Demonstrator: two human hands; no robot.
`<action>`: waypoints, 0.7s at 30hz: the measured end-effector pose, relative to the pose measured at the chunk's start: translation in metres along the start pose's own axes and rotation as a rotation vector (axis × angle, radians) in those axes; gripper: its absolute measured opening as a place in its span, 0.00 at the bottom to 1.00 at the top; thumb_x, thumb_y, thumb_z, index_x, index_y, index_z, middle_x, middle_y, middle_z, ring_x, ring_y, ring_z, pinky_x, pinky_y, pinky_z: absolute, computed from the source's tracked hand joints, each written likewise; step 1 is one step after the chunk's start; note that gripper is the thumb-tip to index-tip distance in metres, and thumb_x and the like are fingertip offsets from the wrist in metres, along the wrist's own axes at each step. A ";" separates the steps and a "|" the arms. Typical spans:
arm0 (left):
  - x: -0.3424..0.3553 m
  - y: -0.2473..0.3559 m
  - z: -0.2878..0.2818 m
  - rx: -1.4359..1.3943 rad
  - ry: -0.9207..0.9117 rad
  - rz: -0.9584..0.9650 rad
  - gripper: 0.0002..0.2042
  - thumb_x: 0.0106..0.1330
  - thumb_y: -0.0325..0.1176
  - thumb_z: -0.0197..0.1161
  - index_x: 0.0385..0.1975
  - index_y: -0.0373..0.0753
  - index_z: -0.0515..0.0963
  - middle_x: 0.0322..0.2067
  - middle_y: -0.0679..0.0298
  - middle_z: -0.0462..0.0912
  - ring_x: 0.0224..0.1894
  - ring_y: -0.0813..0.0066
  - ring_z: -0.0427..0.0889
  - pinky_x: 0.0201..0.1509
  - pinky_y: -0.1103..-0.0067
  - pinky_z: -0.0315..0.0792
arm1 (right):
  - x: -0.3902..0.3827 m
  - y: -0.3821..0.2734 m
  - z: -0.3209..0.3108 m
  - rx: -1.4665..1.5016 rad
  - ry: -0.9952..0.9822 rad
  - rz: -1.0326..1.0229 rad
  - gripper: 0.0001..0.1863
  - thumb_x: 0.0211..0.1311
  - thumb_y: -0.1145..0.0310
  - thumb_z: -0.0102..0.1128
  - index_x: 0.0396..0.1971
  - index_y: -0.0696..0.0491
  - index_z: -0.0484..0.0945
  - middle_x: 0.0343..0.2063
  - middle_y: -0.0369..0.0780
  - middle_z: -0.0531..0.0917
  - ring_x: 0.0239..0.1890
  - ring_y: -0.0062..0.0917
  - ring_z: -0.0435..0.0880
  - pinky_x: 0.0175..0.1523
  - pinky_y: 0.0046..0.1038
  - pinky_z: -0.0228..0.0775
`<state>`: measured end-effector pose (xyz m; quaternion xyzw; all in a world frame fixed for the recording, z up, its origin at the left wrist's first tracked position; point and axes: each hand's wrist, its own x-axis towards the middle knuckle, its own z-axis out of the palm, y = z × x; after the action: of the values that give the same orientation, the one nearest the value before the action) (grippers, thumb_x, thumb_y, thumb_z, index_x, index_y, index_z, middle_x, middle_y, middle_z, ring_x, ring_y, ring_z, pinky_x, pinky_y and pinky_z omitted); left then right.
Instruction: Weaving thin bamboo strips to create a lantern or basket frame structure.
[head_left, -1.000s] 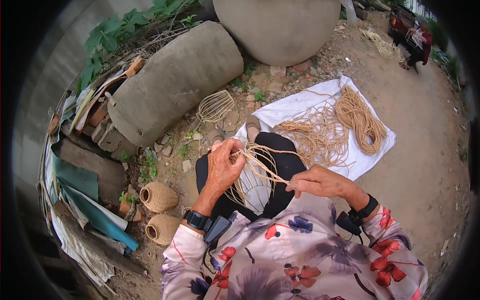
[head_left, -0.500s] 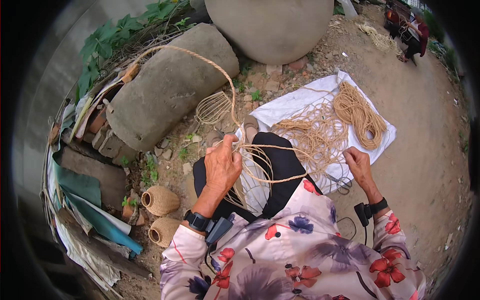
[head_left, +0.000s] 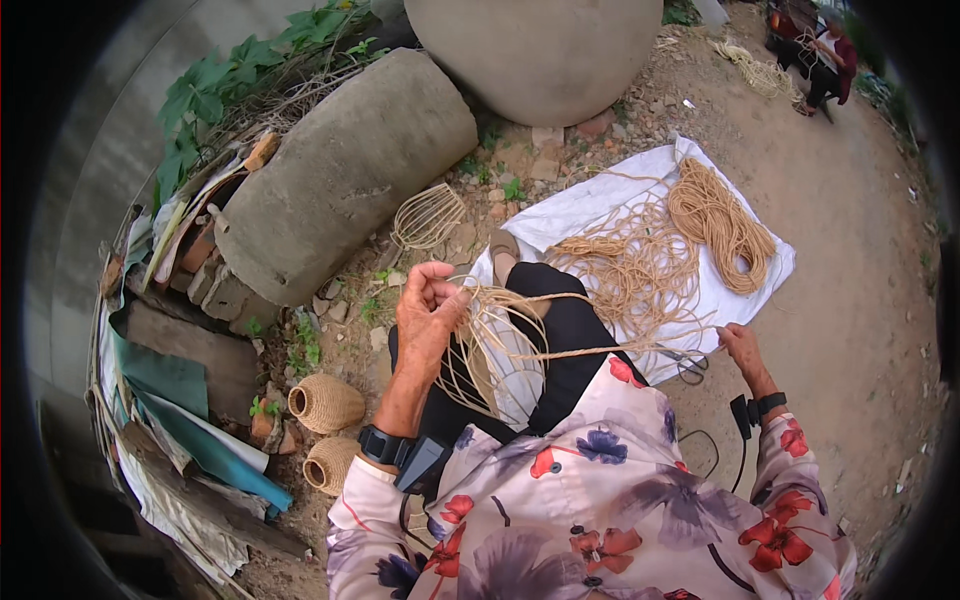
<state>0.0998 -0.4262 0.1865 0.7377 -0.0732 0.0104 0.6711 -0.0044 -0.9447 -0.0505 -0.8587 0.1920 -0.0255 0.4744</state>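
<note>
My left hand [head_left: 432, 310] is closed on the top of a pale wire-like basket frame [head_left: 500, 375], which sits in my lap over a white sheet between my dark-trousered legs; tan twisted cord crosses it. My right hand [head_left: 742, 348] is out to the right, fingers pinched on the cord [head_left: 620, 348], which stretches back to the frame. Near that hand, scissors [head_left: 690, 370] lie at the edge of a white sack sheet [head_left: 540, 225]. On this sheet are loose tangled cord [head_left: 625, 260] and a coiled hank [head_left: 720, 225].
Two woven baskets [head_left: 326, 403] sit at my left. An open frame [head_left: 428, 216] lies ahead near a concrete cylinder [head_left: 340, 175] and a big rounded vessel [head_left: 535, 55]. Boards, bricks and teal sheeting [head_left: 160, 380] edge the left. A person [head_left: 825, 70] sits far right with pale strands.
My right hand has moved outward to the right from the frame, drawing cord along. The cord loop that arched high half a second ago has dropped. My left hand has shifted slightly on the frame.
</note>
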 end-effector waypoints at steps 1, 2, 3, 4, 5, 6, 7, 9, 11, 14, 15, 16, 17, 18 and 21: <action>0.000 -0.001 -0.001 -0.081 0.025 -0.003 0.17 0.59 0.19 0.63 0.47 0.38 0.71 0.29 0.69 0.78 0.29 0.84 0.76 0.33 0.86 0.71 | -0.009 0.047 -0.033 -0.152 0.153 0.091 0.19 0.60 0.57 0.57 0.19 0.57 0.79 0.15 0.38 0.78 0.21 0.23 0.75 0.28 0.27 0.64; -0.002 0.000 -0.004 -0.077 0.037 -0.001 0.17 0.59 0.19 0.63 0.47 0.38 0.71 0.29 0.69 0.78 0.29 0.84 0.76 0.33 0.86 0.71 | -0.024 0.078 -0.058 -0.294 0.298 0.232 0.20 0.60 0.57 0.54 0.18 0.59 0.79 0.15 0.42 0.78 0.21 0.29 0.77 0.28 0.32 0.65; -0.001 0.002 -0.005 -0.172 0.022 -0.031 0.17 0.60 0.20 0.64 0.48 0.39 0.71 0.30 0.68 0.79 0.32 0.82 0.78 0.39 0.83 0.72 | -0.046 0.116 -0.082 -0.366 0.477 0.238 0.20 0.60 0.58 0.53 0.18 0.60 0.78 0.16 0.46 0.78 0.22 0.35 0.78 0.30 0.36 0.68; 0.001 0.003 -0.005 -0.277 -0.004 -0.065 0.18 0.60 0.21 0.64 0.49 0.40 0.70 0.32 0.67 0.80 0.36 0.80 0.80 0.45 0.81 0.73 | -0.065 0.151 -0.106 -0.557 0.490 0.298 0.18 0.57 0.57 0.55 0.22 0.59 0.79 0.22 0.50 0.81 0.29 0.41 0.81 0.36 0.40 0.70; 0.002 0.002 -0.008 -0.290 -0.013 -0.070 0.18 0.60 0.21 0.64 0.49 0.40 0.70 0.32 0.67 0.80 0.36 0.80 0.80 0.45 0.81 0.73 | -0.073 0.170 -0.116 -0.748 0.494 0.357 0.18 0.55 0.56 0.58 0.26 0.58 0.80 0.29 0.54 0.83 0.36 0.48 0.84 0.41 0.43 0.73; 0.001 0.005 -0.010 -0.319 -0.010 -0.065 0.19 0.60 0.22 0.65 0.50 0.41 0.70 0.33 0.67 0.81 0.38 0.78 0.80 0.51 0.78 0.70 | -0.065 0.167 -0.102 -0.741 0.489 0.355 0.18 0.55 0.56 0.58 0.26 0.58 0.80 0.29 0.54 0.83 0.36 0.48 0.84 0.41 0.43 0.73; 0.001 0.007 -0.011 -0.346 -0.011 -0.057 0.19 0.60 0.23 0.66 0.50 0.42 0.69 0.34 0.66 0.82 0.40 0.77 0.81 0.56 0.76 0.68 | -0.052 0.155 -0.083 -0.640 0.379 0.390 0.18 0.54 0.56 0.59 0.31 0.58 0.80 0.31 0.55 0.83 0.38 0.49 0.84 0.43 0.43 0.73; 0.000 0.008 -0.009 -0.382 -0.040 -0.043 0.20 0.60 0.24 0.66 0.51 0.43 0.69 0.35 0.67 0.82 0.42 0.76 0.80 0.59 0.75 0.65 | -0.021 0.113 -0.034 -0.643 0.342 0.092 0.23 0.52 0.57 0.62 0.42 0.58 0.79 0.33 0.54 0.84 0.39 0.48 0.84 0.44 0.43 0.75; -0.006 0.010 -0.014 -0.398 -0.033 -0.022 0.21 0.60 0.25 0.66 0.52 0.43 0.69 0.35 0.67 0.83 0.43 0.75 0.80 0.62 0.73 0.62 | 0.017 -0.026 0.031 -0.118 0.125 -0.039 0.17 0.55 0.61 0.62 0.39 0.58 0.81 0.25 0.46 0.83 0.28 0.30 0.82 0.36 0.31 0.73; -0.005 0.009 -0.015 -0.423 -0.100 0.013 0.23 0.60 0.26 0.67 0.55 0.41 0.68 0.35 0.67 0.83 0.44 0.77 0.79 0.59 0.73 0.65 | 0.003 -0.226 0.095 0.269 -0.007 -0.493 0.08 0.59 0.71 0.61 0.36 0.58 0.81 0.25 0.36 0.82 0.26 0.17 0.78 0.32 0.23 0.70; -0.005 0.009 -0.014 -0.423 -0.110 0.013 0.23 0.60 0.26 0.67 0.55 0.41 0.68 0.35 0.67 0.83 0.44 0.77 0.79 0.59 0.73 0.65 | -0.009 -0.279 0.107 0.305 -0.106 -0.545 0.09 0.58 0.71 0.62 0.38 0.57 0.80 0.27 0.36 0.81 0.26 0.17 0.77 0.33 0.24 0.71; -0.005 0.010 -0.013 -0.415 -0.127 0.015 0.24 0.60 0.26 0.67 0.56 0.41 0.68 0.35 0.67 0.83 0.44 0.76 0.79 0.59 0.73 0.65 | -0.018 -0.320 0.120 0.303 -0.145 -0.714 0.12 0.56 0.72 0.64 0.41 0.57 0.80 0.28 0.37 0.79 0.25 0.18 0.77 0.33 0.24 0.72; -0.006 0.010 -0.015 -0.405 -0.133 0.018 0.25 0.60 0.26 0.67 0.57 0.40 0.67 0.35 0.66 0.83 0.44 0.76 0.79 0.60 0.73 0.64 | -0.033 -0.359 0.130 0.303 -0.190 -0.748 0.15 0.54 0.73 0.64 0.43 0.56 0.81 0.31 0.38 0.77 0.29 0.23 0.78 0.36 0.24 0.70; -0.006 0.011 -0.012 -0.415 -0.152 0.016 0.26 0.59 0.27 0.68 0.58 0.40 0.67 0.35 0.65 0.83 0.44 0.76 0.79 0.59 0.73 0.65 | -0.033 -0.378 0.153 0.287 -0.027 -0.959 0.13 0.54 0.72 0.64 0.40 0.56 0.80 0.29 0.39 0.77 0.31 0.28 0.77 0.39 0.27 0.69; -0.009 0.014 -0.013 -0.428 -0.193 0.014 0.27 0.60 0.27 0.68 0.59 0.39 0.66 0.35 0.65 0.82 0.44 0.76 0.79 0.59 0.72 0.65 | -0.028 -0.395 0.164 0.259 -0.154 -1.153 0.09 0.55 0.70 0.63 0.35 0.55 0.79 0.27 0.40 0.77 0.33 0.34 0.76 0.44 0.32 0.67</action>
<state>0.0908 -0.4138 0.2002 0.5755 -0.1426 -0.0715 0.8021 0.1272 -0.6149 0.1895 -0.7589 -0.3450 -0.2400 0.4975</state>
